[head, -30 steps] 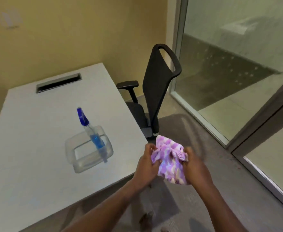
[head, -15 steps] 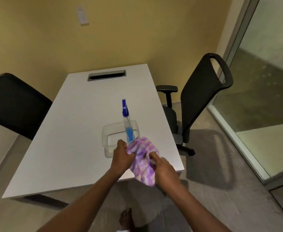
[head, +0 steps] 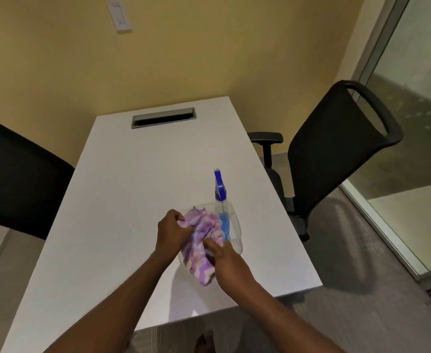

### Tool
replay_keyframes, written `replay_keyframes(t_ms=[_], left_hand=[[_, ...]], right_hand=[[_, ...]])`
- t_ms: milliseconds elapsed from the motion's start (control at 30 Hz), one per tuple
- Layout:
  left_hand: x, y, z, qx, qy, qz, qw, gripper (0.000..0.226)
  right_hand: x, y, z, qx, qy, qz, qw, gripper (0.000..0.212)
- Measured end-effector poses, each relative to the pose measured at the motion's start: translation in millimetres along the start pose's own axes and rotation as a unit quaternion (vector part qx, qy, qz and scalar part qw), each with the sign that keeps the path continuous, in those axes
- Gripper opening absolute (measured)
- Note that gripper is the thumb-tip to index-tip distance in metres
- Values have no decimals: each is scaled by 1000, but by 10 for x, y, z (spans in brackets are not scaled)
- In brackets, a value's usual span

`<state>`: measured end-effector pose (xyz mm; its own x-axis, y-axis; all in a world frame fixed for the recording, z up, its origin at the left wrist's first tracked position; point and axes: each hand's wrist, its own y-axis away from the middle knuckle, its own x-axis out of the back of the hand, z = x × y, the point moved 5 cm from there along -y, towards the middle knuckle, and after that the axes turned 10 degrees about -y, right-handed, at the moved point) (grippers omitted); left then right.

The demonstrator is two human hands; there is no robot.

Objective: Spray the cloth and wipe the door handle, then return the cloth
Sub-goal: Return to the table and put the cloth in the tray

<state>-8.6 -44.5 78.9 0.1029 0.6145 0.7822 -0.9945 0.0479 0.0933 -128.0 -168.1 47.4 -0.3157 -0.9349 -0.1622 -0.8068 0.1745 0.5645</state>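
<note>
A purple and white patterned cloth (head: 201, 240) is bunched between both my hands over the clear plastic tub (head: 237, 230) on the white table (head: 122, 200). My left hand (head: 171, 231) grips its upper left part. My right hand (head: 224, 258) pinches its lower right part. The cloth's lower end hangs over the tub's near side. A spray bottle (head: 220, 197) with a blue nozzle and blue liquid stands tilted in the tub, just right of the cloth. The door handle is out of view.
A black office chair (head: 336, 154) stands right of the table, another black chair (head: 15, 179) on the left. A glass wall (head: 413, 123) runs along the right. A cable slot (head: 163, 117) lies at the table's far end, below a yellow wall.
The view swung left from the glass wall to face the table. Both hands carried the cloth forward from beside the table edge to over the tub.
</note>
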Motion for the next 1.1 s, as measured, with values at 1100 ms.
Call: replay_keyframes(t_ms=[1100], left_hand=[[-650, -1210, -351, -262, -271, -122, 918, 27]], right_hand=[[-589, -1650, 118, -43, 517, 81, 851, 30]])
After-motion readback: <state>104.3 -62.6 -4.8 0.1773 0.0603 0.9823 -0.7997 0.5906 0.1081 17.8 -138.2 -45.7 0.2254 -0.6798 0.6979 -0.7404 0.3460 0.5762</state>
